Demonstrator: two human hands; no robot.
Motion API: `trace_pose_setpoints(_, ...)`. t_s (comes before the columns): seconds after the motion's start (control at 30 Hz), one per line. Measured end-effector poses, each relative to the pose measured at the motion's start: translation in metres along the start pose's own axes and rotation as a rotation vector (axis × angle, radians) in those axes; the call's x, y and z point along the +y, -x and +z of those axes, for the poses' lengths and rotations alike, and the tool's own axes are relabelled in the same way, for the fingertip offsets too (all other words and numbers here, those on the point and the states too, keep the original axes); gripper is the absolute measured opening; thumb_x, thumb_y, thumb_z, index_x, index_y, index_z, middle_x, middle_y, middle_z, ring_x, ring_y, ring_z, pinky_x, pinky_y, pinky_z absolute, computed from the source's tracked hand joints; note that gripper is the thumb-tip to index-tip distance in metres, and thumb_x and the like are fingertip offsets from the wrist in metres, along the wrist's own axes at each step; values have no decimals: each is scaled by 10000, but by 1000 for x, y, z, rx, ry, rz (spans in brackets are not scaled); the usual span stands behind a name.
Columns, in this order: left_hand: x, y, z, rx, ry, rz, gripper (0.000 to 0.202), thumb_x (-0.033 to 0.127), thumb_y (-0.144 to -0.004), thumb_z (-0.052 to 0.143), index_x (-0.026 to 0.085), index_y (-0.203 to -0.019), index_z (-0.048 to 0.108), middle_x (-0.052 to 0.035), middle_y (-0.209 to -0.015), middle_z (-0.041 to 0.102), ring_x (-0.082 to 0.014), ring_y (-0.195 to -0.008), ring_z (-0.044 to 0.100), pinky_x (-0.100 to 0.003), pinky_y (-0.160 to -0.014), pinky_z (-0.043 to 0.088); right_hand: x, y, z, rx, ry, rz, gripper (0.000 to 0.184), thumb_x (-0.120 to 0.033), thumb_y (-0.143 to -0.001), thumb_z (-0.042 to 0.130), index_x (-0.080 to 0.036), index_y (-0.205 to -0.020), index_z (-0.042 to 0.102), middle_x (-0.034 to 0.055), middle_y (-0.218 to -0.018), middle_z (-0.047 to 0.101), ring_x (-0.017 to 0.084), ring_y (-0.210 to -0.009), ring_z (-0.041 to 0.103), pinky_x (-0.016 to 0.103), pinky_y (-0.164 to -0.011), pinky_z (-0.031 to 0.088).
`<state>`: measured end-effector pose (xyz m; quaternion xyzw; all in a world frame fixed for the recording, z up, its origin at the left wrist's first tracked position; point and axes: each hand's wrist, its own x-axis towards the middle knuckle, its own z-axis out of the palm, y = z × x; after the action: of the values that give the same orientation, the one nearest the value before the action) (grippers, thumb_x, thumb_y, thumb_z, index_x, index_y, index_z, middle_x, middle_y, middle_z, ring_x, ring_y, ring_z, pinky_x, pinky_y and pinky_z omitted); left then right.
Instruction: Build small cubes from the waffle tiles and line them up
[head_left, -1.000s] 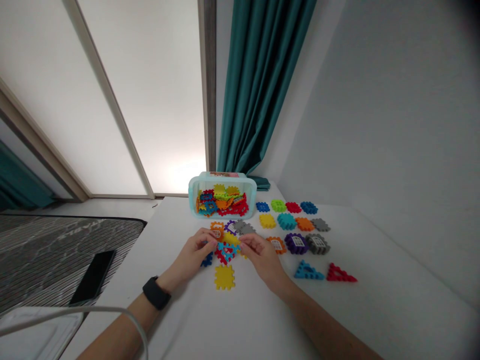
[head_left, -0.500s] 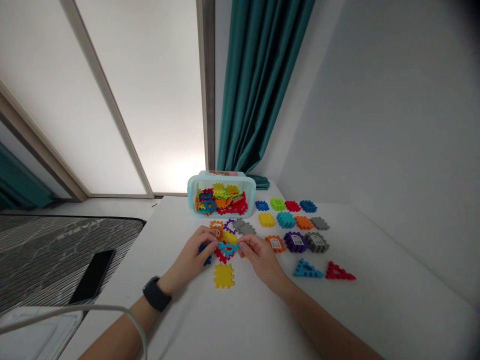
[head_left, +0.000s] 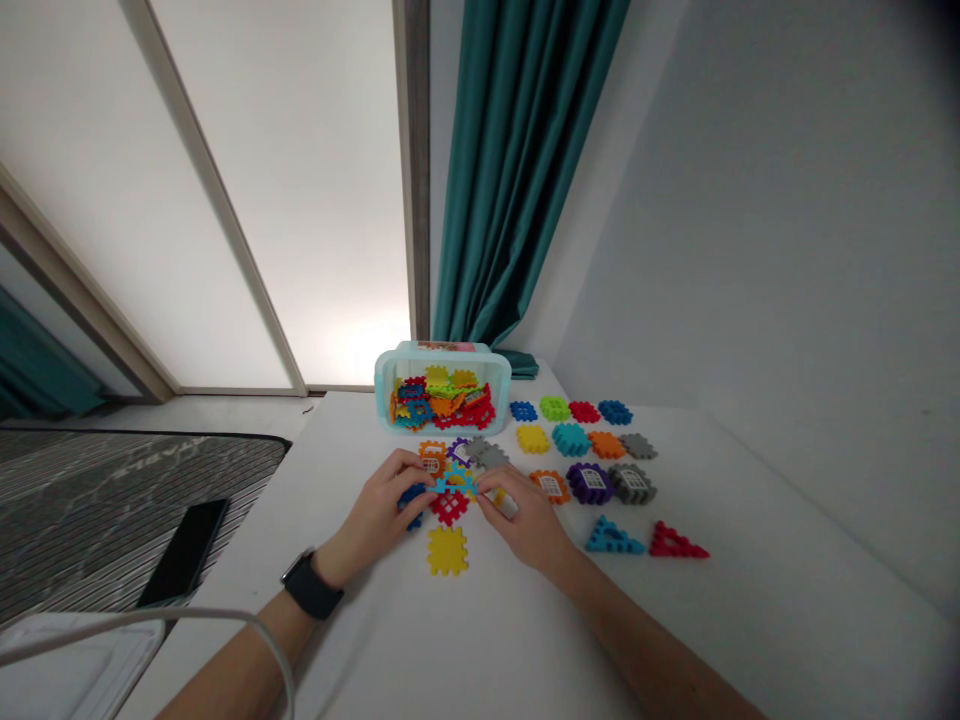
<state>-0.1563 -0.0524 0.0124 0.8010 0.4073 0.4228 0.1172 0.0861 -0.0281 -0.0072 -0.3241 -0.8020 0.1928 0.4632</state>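
Between my two hands is a light-blue triangular building tile (head_left: 456,482). My left hand (head_left: 394,500) pinches its left corner, and my right hand (head_left: 517,510) pinches its right corner. Just below the triangle lies a red square tile (head_left: 450,508) with a lattice middle. A yellow square tile (head_left: 448,551) sits nearer to me on the table. Partly hidden under my left fingers is a dark-blue tile (head_left: 412,508). Beyond the triangle lie an orange window tile (head_left: 433,456), a purple-edged tile (head_left: 459,453) and grey tiles (head_left: 489,454).
A light-blue tub (head_left: 382,400) on its side holds many loose tiles. To the right stand rows of sorted tile stacks, among them a purple stack (head_left: 590,483), a blue triangle stack (head_left: 613,536) and a red triangle stack (head_left: 677,541). A white cable (head_left: 255,625) crosses the lower left.
Both hands have shifted the light-blue triangle slightly away from me and tilted it, uncovering more of the red square tile. The sorted stacks stay in place.
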Motion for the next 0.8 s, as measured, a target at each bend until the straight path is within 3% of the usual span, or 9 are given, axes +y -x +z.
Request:
trace_pose_setpoints(0.23,-1,3,2,28,-58,103,148,291,-993,559,205,-1010,679,-87,-1012,624,-202,-962,636,-338,-851,573,-3,1,2,-8,158,-158,268,-178,-933,610,-246,-1192,618,92,-1107,702,245,-1036,661,417,-896,563)
trace_pose_setpoints(0.53,2,3,8,39,16,59,87,276,-955,616,207,-967,668,-81,-1001,629,-196,-937,637,-330,-831,571,-8,0,-2,21,201,-254,182,-171,-969,579,-248,-1111,663,78,-1065,725,228,-983,667,422,-866,566)
trace_pose_setpoints(0.8,4,2,11,39,50,28,156,275,-920,664,214,-1063,660,-91,-1051,636,-209,-976,640,-339,-841,565,-8,1,-1,-3,209,-267,175,-178,-983,572,-243,-1126,651,78,-1070,730,228,-982,670,417,-860,561)
